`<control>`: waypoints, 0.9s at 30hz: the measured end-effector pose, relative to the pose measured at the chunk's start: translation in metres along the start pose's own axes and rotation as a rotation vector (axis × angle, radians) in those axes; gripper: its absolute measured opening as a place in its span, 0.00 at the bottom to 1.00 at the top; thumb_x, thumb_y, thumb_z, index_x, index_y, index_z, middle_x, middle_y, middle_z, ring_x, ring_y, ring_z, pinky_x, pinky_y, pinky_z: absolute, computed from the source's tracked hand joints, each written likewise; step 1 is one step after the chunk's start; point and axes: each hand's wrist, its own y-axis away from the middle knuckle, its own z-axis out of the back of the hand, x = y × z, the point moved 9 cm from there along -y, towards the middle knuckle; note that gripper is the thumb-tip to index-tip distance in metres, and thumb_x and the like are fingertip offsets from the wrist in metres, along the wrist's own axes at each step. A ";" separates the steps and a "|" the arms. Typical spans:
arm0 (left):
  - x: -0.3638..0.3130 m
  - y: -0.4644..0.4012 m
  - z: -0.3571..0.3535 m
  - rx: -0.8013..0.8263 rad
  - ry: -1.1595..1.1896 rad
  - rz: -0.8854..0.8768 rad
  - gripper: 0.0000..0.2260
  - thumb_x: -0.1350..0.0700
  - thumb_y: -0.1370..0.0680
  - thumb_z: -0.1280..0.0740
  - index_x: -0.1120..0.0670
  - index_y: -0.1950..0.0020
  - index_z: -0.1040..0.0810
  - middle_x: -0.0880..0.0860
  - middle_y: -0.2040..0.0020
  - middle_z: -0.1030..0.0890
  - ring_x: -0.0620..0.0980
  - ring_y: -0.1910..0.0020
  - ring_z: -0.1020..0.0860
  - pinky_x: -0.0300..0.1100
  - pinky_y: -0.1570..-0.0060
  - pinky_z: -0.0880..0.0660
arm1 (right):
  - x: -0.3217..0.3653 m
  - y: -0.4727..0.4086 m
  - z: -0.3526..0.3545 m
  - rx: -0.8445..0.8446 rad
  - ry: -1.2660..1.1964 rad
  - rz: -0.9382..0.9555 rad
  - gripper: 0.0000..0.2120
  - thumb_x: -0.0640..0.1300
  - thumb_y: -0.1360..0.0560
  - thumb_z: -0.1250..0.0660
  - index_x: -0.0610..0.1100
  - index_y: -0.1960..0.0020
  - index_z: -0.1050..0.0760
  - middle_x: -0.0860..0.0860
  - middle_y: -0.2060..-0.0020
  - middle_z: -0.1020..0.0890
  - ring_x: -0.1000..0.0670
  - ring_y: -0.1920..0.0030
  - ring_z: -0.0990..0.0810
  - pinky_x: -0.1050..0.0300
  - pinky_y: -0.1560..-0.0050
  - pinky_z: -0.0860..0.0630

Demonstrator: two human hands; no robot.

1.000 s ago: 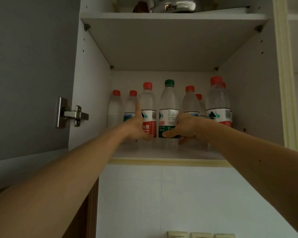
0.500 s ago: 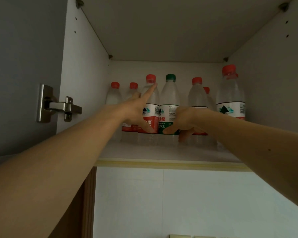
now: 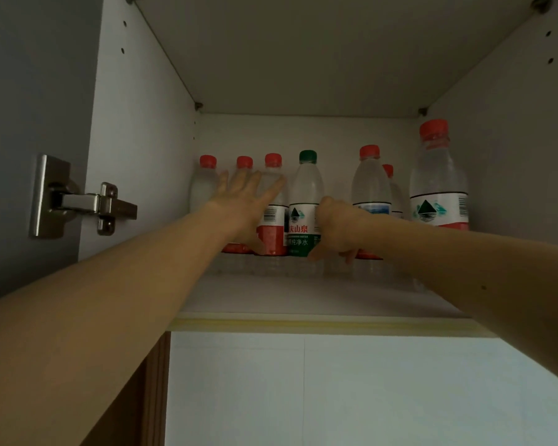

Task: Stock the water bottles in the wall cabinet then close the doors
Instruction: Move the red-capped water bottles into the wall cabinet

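The left hand lay flat with fingers spread against the red-capped bottles, grip released, while the right hand grasped the green-capped bottle.

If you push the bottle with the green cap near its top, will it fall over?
Probably it could tip: the green-capped bottle is tall and narrow and stands upright on the shelf. It looks full, so likely heavy enough to resist a light nudge. The red-capped bottle close beside it might catch it.
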 end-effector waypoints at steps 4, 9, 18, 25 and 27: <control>0.005 -0.004 -0.007 0.010 0.064 -0.001 0.64 0.32 0.35 0.23 0.43 0.20 0.70 0.57 0.17 0.61 0.61 0.19 0.62 0.67 0.24 0.60 | 0.008 -0.005 0.005 -0.176 0.201 0.136 0.66 0.50 0.36 0.16 0.40 0.19 0.63 0.38 0.33 0.31 0.37 0.37 0.23 0.40 0.42 0.20; 0.005 -0.010 -0.017 0.016 0.111 0.040 0.64 0.34 0.35 0.22 0.42 0.21 0.72 0.56 0.17 0.64 0.62 0.20 0.65 0.65 0.25 0.63 | 0.019 -0.018 0.007 -0.252 0.422 0.239 0.72 0.58 0.39 0.17 0.41 0.20 0.68 0.37 0.31 0.34 0.37 0.32 0.31 0.39 0.34 0.28; 0.005 -0.010 -0.025 -0.029 -0.038 0.072 0.60 0.28 0.31 0.30 0.46 0.21 0.73 0.55 0.17 0.64 0.64 0.20 0.65 0.67 0.24 0.62 | 0.013 -0.031 0.001 -0.364 0.821 0.266 0.67 0.74 0.35 0.29 0.38 0.20 0.65 0.36 0.29 0.31 0.37 0.30 0.34 0.39 0.29 0.39; 0.007 -0.009 -0.028 -0.024 0.026 0.079 0.57 0.27 0.28 0.33 0.46 0.20 0.72 0.54 0.17 0.65 0.63 0.20 0.67 0.67 0.23 0.59 | 0.015 -0.033 0.001 -0.377 0.889 0.252 0.66 0.77 0.35 0.32 0.37 0.19 0.62 0.37 0.28 0.32 0.37 0.28 0.34 0.32 0.27 0.43; 0.005 -0.010 -0.027 -0.017 0.059 0.089 0.56 0.28 0.28 0.33 0.46 0.20 0.71 0.54 0.17 0.65 0.62 0.20 0.67 0.66 0.23 0.60 | 0.015 -0.034 0.001 -0.385 0.886 0.254 0.66 0.77 0.36 0.31 0.38 0.19 0.62 0.37 0.28 0.32 0.37 0.28 0.34 0.32 0.27 0.44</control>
